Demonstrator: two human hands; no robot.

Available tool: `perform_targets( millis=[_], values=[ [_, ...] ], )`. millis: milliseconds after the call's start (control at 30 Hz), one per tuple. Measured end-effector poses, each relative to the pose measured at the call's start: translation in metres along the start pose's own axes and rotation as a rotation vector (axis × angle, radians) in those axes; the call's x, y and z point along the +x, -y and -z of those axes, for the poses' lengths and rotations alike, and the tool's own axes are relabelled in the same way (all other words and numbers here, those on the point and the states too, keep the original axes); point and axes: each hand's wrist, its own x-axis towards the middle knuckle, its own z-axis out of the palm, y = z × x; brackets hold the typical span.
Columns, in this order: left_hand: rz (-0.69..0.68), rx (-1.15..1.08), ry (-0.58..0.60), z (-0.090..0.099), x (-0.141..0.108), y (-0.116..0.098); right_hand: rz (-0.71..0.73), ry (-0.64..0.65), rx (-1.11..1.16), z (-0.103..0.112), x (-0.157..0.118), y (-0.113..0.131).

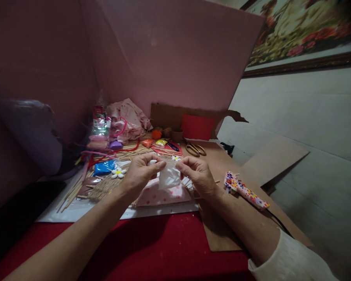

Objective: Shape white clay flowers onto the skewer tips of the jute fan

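Observation:
Between my two hands a small see-through plastic packet with something white in it hangs at about the middle of the view. My left hand pinches its upper left corner, and a bit of white shows by those fingers. At the upper right corner, my right hand grips it between thumb and fingers. Just beneath lies a pink polka-dot cloth piece. Left of my left hand, a white flower with a yellow centre rests on a twine-wrapped piece. Another white flower shows partly behind the packet.
Scissors lie on a brown board. A flower-patterned glue gun rests at the right, its cord trailing forward. A blue packet, thin wooden sticks and crumpled pink cloth sit at the left. Red cloth covers the front.

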Motion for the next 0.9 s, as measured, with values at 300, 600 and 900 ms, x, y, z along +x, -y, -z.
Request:
perform_targets(
  millis=[300,600,900],
  values=[
    [0.033,0.035,-0.05,-0.0061,-0.0036,-0.0008,-0.065,0.025,-0.017,-0.0017,-0.0008,-0.0008],
    [0.029,0.129,-0.063,-0.0015,-0.003,0.0002,-0.07,-0.019,-0.047,0.0013,0.0013,-0.0022],
    [0.081,0.08,-0.041,-0.0036,-0.004,-0.0037,-0.158,-0.012,0.019,-0.004,0.0018,-0.0011]
  ],
)
